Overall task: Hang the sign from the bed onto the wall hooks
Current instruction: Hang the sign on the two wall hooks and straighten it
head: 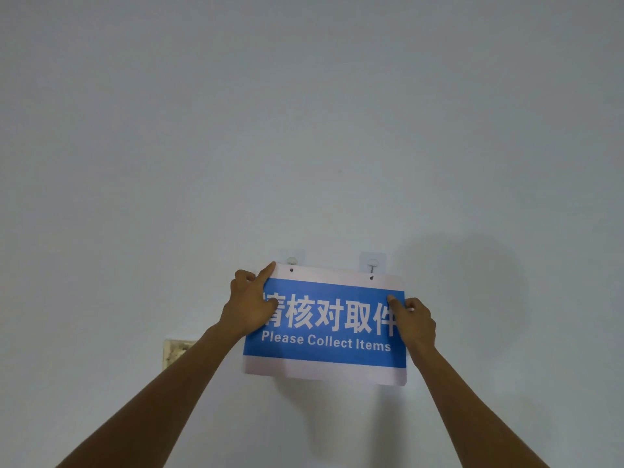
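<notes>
A blue and white sign [326, 327] reading "Please Collect Items" is held flat against the pale wall, tilted slightly down to the right. My left hand [248, 304] grips its left edge, index finger stretched up to the top left corner. My right hand [412, 320] grips its right edge. Two clear adhesive wall hooks sit just above the sign's top edge: the left hook [292, 259] above the left hole, the right hook [372, 265] right over the right hole. Whether either hook passes through a hole cannot be told.
A worn beige wall box [175, 351] is set into the wall at lower left, partly behind my left forearm. The rest of the view is bare pale wall, with my shadow to the right of the sign.
</notes>
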